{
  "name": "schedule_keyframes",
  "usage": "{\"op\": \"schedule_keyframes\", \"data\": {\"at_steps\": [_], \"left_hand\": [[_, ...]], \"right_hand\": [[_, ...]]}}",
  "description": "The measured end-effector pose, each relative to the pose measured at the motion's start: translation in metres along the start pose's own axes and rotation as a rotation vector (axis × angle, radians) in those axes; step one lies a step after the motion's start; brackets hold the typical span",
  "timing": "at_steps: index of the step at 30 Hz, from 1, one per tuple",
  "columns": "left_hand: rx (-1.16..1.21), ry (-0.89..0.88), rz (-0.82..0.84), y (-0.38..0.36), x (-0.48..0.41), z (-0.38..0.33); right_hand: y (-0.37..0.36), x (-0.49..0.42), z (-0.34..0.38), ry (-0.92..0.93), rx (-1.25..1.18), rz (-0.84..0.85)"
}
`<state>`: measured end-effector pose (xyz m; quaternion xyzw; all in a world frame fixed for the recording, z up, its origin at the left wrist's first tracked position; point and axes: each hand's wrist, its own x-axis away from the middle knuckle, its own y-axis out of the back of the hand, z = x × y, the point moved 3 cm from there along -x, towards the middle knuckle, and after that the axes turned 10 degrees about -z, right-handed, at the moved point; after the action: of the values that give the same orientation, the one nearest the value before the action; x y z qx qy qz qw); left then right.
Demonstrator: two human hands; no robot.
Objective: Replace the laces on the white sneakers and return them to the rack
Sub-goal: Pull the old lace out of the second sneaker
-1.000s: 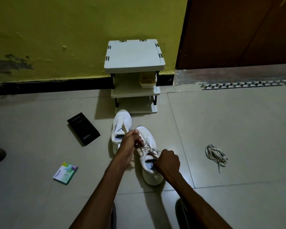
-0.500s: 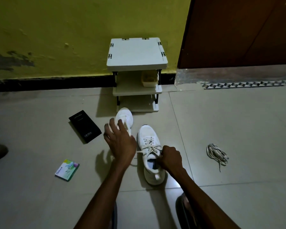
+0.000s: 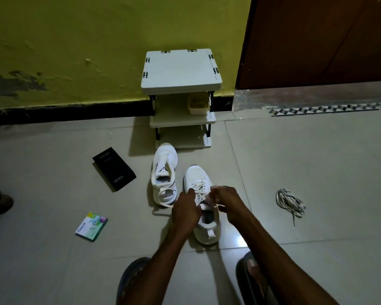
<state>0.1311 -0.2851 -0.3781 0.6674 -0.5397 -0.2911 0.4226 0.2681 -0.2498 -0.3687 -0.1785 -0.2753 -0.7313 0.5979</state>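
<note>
Black phone box (image 3: 114,169) on tile floor (image 3: 317,150), green Odonil pkt (image 3: 92,226) nearer, brown door (image 3: 317,40)

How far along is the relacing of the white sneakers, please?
Done: the nearer sneaker shows lace crossed through its lower eyelets. In hand: the left grip and right grip hold that lace near the top eyelets. Left: the farther sneaker looks unlaced, a lace bundle lies on the floor to the right, and both sneakers stand on the floor outside the rack.

glossy floor tiles (image 3: 295,150), scuffed matt painted wall (image 3: 75,51), smooth plastic rack (image 3: 180,71), woven cloth laces (image 3: 289,201)
</note>
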Motion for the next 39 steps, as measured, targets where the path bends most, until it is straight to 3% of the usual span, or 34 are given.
{"op": "schedule_keyframes", "data": {"at_steps": [2, 5, 11, 13, 16, 20, 25, 28, 33, 36, 39], "left_hand": [[0.031, -0.025, 0.008, -0.001, -0.002, 0.004], [0.108, -0.013, 0.007, -0.003, -0.006, 0.007], [0.080, -0.001, 0.020, -0.002, -0.013, 0.006], [0.055, -0.004, 0.020, -0.002, -0.014, 0.005], [0.047, -0.018, 0.015, -0.003, -0.014, 0.004], [0.072, -0.002, -0.046, -0.005, -0.008, 0.003], [0.001, 0.091, -0.095, -0.008, 0.005, -0.002], [-0.068, 0.088, -0.124, -0.010, 0.007, -0.003], [0.293, -0.003, -0.061, -0.014, 0.004, 0.004], [0.349, -0.030, -0.060, -0.004, 0.001, 0.007], [0.440, -0.041, 0.058, 0.000, -0.009, 0.019]], "right_hand": [[0.009, -0.002, 0.008, -0.162, -0.228, 0.037], [0.029, -0.007, 0.029, -0.111, -0.366, -0.043], [0.077, -0.012, 0.051, 0.265, -0.087, -0.603], [0.089, -0.013, 0.049, 0.303, 0.176, -0.673], [0.091, -0.022, 0.036, 0.302, 0.717, -0.488], [0.075, -0.017, 0.019, 0.330, 0.968, -0.379], [0.026, -0.002, 0.013, 0.554, 0.971, -0.130], [-0.002, 0.006, 0.001, 0.629, 1.043, -0.098], [-0.003, 0.000, -0.017, 0.662, 0.928, -0.084], [0.004, -0.006, -0.020, 0.650, 0.758, -0.066], [0.010, -0.011, -0.022, 0.616, 0.621, -0.051]]}}
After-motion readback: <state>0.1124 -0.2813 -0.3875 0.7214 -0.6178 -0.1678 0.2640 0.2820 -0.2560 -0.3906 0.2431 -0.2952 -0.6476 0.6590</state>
